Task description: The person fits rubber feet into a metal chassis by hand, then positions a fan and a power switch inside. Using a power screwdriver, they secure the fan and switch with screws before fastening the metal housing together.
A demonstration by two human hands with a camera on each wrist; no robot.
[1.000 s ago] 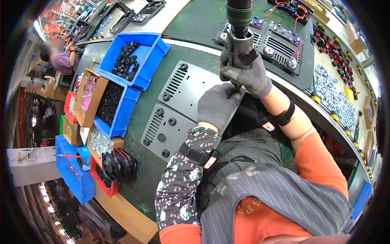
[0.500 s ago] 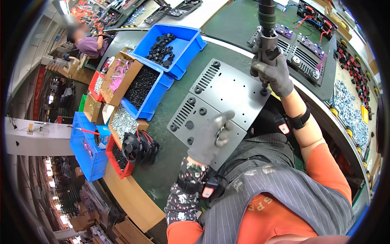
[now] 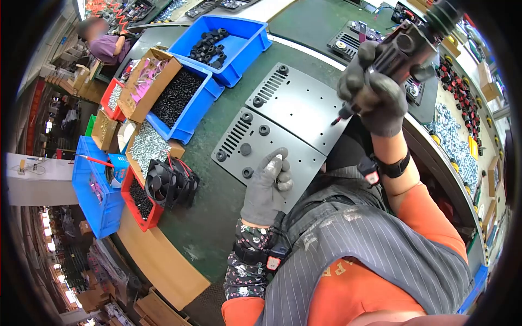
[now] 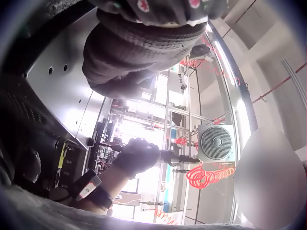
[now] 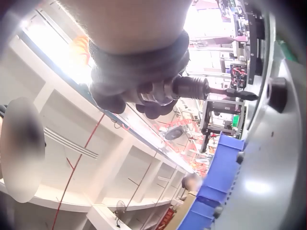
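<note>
Two hands: R hand (image 3: 375, 95) fingers (image 3: 356, 81) grip screwdriver (image 3: 405, 50); L hand (image 3: 266, 187) curled on plate (image 3: 298, 155), contents unclear.

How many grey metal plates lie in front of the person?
2: the far plate lies under the screwdriver tip, and the near plate is partly covered by the left hand. More could be hidden beneath them.

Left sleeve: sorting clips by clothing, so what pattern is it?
The left sleeve is dark with small pale flowers; head view shows it best.
</note>
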